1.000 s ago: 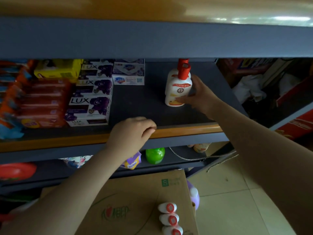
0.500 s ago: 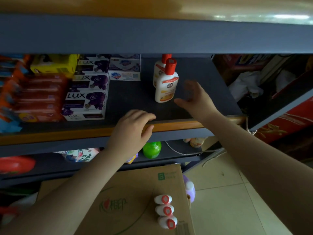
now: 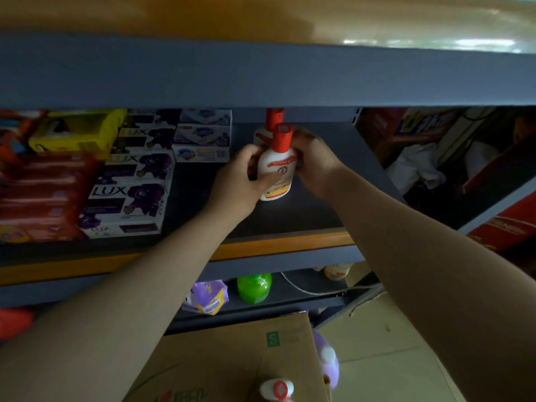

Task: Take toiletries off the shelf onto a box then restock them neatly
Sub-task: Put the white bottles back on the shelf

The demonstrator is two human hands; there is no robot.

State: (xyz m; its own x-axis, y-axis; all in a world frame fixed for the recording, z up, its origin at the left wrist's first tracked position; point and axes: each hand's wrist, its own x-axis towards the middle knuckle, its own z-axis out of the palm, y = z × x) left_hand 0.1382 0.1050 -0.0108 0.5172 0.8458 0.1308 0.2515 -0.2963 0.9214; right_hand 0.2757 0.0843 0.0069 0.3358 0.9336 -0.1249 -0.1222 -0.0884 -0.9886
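A white bottle with a red cap stands on the dark shelf. My left hand grips its left side, thumb across the label. From the right, my right hand curls its fingers round the same bottle. A second red-capped bottle stands right behind it, mostly hidden. At the bottom of the view, another white bottle with a red cap lies on the cardboard box.
Stacked LUX soap boxes, white soap boxes, a yellow pack and red packs fill the shelf's left part. The lower shelf holds a green bottle and a purple pouch. A purple bottle stands beside the box.
My left hand left the shelf's front edge and reached in to the front bottle. My right hand returned to it, so both hands now hold it.
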